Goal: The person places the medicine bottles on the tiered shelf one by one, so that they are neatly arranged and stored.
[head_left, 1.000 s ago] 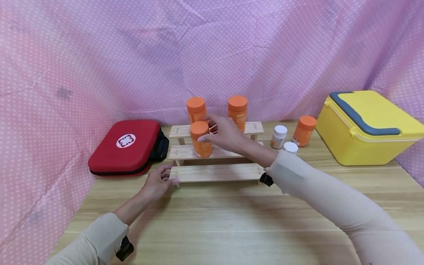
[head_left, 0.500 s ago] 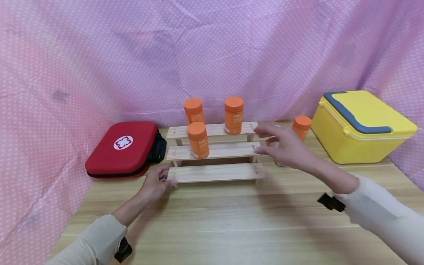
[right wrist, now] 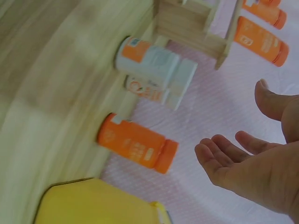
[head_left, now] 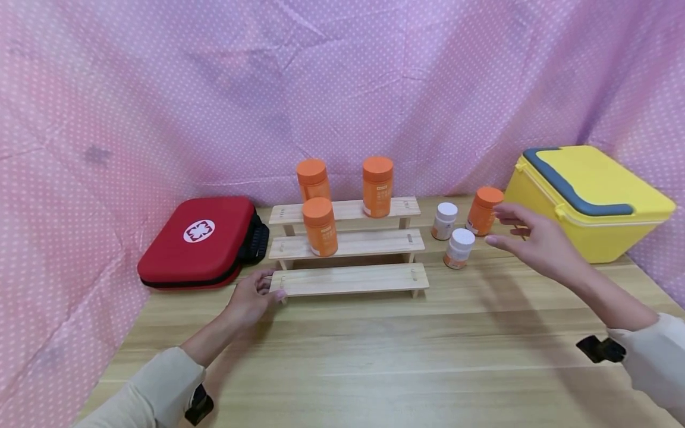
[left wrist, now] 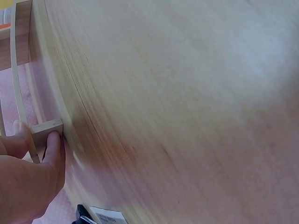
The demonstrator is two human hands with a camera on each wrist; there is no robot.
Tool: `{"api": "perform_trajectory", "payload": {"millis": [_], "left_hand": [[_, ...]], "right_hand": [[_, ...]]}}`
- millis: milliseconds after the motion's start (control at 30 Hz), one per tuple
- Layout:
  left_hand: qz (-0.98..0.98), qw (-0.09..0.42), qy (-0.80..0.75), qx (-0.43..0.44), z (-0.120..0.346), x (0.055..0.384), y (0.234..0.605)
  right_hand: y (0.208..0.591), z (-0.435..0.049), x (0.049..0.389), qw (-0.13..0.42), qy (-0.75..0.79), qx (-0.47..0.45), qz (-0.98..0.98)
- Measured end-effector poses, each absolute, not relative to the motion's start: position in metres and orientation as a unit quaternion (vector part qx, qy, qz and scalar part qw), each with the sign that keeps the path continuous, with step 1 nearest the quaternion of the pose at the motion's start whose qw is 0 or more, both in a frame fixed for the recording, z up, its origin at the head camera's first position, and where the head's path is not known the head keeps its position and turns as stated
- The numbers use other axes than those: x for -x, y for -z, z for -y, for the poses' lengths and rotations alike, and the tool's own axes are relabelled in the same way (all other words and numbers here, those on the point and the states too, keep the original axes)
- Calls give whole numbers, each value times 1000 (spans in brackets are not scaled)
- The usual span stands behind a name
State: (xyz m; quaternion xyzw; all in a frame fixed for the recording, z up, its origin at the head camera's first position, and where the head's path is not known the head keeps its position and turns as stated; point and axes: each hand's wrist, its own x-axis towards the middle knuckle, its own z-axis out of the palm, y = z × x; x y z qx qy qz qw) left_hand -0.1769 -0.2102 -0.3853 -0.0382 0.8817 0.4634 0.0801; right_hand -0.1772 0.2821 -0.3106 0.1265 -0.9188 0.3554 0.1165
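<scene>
My left hand [head_left: 250,299] grips the left end of the lowest step of a three-tier wooden rack [head_left: 348,279]. In the left wrist view its thumb and fingers [left wrist: 54,151] close round the step's edge and leg. My right hand [head_left: 543,244] hangs empty, fingers apart, just right of an orange bottle [head_left: 482,213] on the table; the right wrist view shows a gap between them. Two white bottles [head_left: 458,249] stand left of that bottle. On the rack, one orange bottle [head_left: 321,229] is on the middle step and two, including this orange bottle [head_left: 377,189], on the top.
A red first-aid case [head_left: 200,241] lies left of the rack. At the right back stands a yellow box [head_left: 583,208] with a grey handle, close to the orange bottle. A pink dotted cloth [head_left: 342,89] hangs behind the wooden table [head_left: 342,362].
My right hand has let go of the orange bottle on the middle step and moved right to beside the orange bottle on the table. My left hand has kept its grip on the rack.
</scene>
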Motion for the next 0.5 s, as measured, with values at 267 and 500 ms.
{"api": "perform_trajectory", "payload": {"millis": [267,500], "left_hand": [[-878,79,-470,38,210,176,385],[-878,75,-471,31,210,176,385]], "right_hand": [[326,-284,191,89,-350,-123,924],[340,-278,207,42,-361,-127,923]]}}
